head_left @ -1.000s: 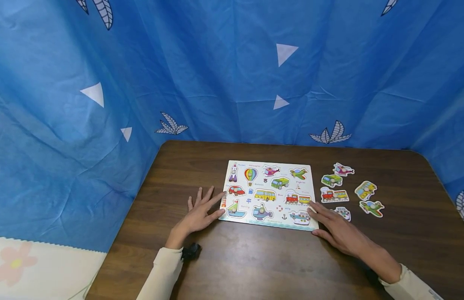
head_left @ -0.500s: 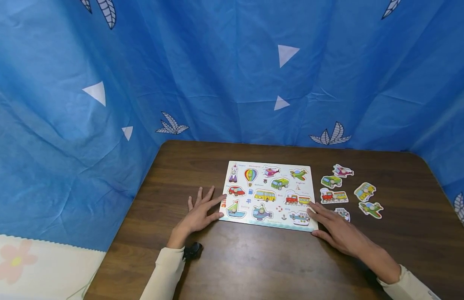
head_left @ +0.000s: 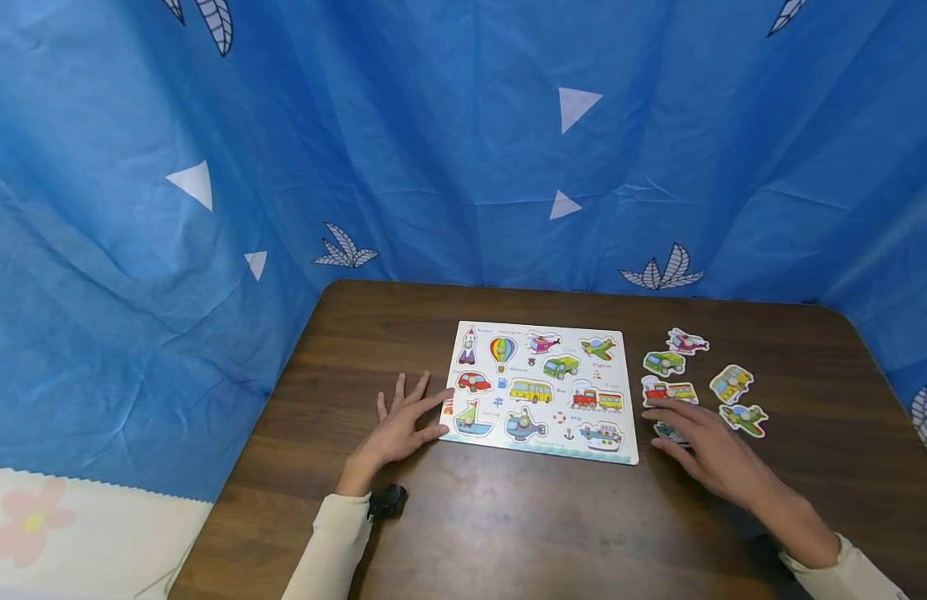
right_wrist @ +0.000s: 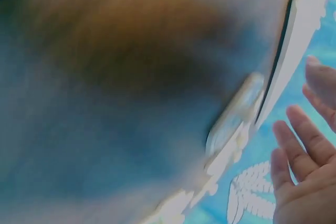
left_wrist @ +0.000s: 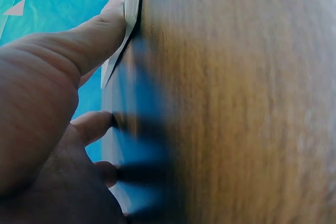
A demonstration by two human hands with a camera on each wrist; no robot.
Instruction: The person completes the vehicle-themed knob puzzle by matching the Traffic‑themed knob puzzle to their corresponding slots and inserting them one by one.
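A white puzzle board [head_left: 571, 337] with printed vehicles lies on the table. My left hand [head_left: 392, 433] rests at its left edge, fingers spread; the thumb [left_wrist: 102, 30] touches the board's side in the left wrist view. To the right of the board, my right hand [head_left: 714, 454] reaches over the ship piece [head_left: 669, 432], partly covering it. Its fingers are relaxed, and in the right wrist view they stand apart from the pieces, holding nothing. Just beyond the fingertips lies the train piece [head_left: 681, 392]. Knobbed pieces such as the balloon [head_left: 501, 350] and submarine [head_left: 525, 425] sit in the board.
Further loose pieces lie right of the board: a green truck [head_left: 663, 363], a pink helicopter [head_left: 687, 341], a yellow bus [head_left: 731, 384] and a green plane [head_left: 744, 419]. The wooden table [head_left: 538, 533] meets a blue curtain [head_left: 463, 150] behind.
My right hand has left the board's right edge and moved right, over the ship piece. The left hand stays at the board's left edge.
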